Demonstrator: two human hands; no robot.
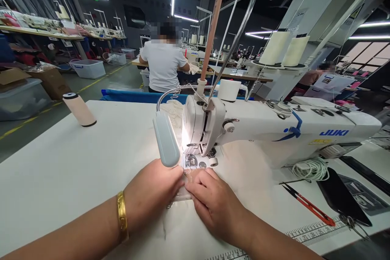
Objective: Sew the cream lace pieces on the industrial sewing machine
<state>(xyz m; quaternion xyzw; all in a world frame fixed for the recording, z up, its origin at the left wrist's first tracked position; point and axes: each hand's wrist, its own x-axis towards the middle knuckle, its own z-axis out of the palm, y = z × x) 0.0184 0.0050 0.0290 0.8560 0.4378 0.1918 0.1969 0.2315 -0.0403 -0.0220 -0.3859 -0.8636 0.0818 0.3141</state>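
Note:
In front of me stands a white JUKI sewing machine [252,124], its lamp lighting the needle area and a metal plate [191,161]. My left hand [154,189], with a gold bracelet [122,215] on its wrist, is closed at the left of the presser foot. My right hand [215,201] is closed just right of it, thumb and fingers pinched together. Between the fingertips lies the edge of a thin, pale fabric [179,221], which spreads over the table toward me. The lamp's grey head [166,138] hangs over my left fingers. Where exactly the fingertips grip is partly hidden.
A peach thread spool [79,109] stands on the white table [76,162] at the left. Right of the machine lie red thread snips [310,205], a black phone [344,197], coiled cord [310,170] and a printed ruler [307,231]. Ahead, a person in white [164,65] sits at another machine.

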